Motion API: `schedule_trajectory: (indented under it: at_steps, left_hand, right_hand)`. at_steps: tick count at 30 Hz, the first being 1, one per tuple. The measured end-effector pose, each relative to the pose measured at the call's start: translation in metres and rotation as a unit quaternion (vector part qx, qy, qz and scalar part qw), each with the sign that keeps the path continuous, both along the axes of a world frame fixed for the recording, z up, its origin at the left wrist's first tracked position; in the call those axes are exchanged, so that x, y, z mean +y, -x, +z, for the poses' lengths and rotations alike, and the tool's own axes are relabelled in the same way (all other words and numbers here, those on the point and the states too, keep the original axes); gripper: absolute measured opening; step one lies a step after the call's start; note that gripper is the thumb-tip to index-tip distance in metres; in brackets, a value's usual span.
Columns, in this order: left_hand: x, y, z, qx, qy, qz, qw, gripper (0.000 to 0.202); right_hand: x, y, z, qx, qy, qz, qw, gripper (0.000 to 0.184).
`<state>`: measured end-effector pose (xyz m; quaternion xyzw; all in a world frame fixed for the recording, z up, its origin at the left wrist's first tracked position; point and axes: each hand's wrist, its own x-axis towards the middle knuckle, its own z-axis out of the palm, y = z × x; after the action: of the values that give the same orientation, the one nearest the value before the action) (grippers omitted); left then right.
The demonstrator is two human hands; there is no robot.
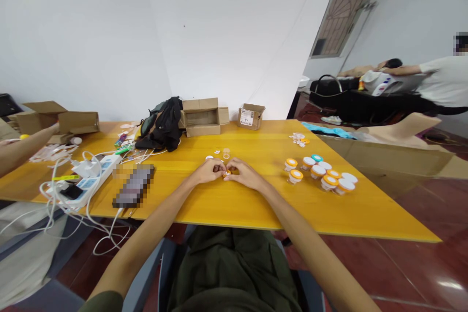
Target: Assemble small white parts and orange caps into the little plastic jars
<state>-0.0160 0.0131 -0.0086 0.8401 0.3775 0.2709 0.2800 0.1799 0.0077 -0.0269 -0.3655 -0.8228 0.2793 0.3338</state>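
My left hand (211, 172) and my right hand (244, 174) meet over the table, fingers closed around a small orange cap (227, 174) with some white on it. Fingers cover most of the cap. Just beyond them stands a small clear cup (226, 153). Beside that cup lie several little white pieces (218, 152) and a flat white disc (209, 158). Off to the right is a group of clear jars with lids in orange (296, 174), white (345, 185) and teal (317, 158).
Loose white and orange parts (300, 140) lie at the far right of the table (219, 209). Cardboard boxes (203, 118) and a black bag (164, 124) line the wall. A phone (134, 186), power strip (91, 183) and tangled cables occupy the left. Another person's arm (31, 146) reaches in there.
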Motion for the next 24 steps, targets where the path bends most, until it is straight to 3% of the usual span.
schedule_trajectory:
  at_steps: [24]
  left_hand:
    - [-0.0007, -0.0020, 0.0025, -0.009, 0.000, -0.008, 1.000, 0.011]
  right_hand:
    - [-0.0018, 0.0008, 0.0030, -0.011, 0.001, -0.001, 1.000, 0.020]
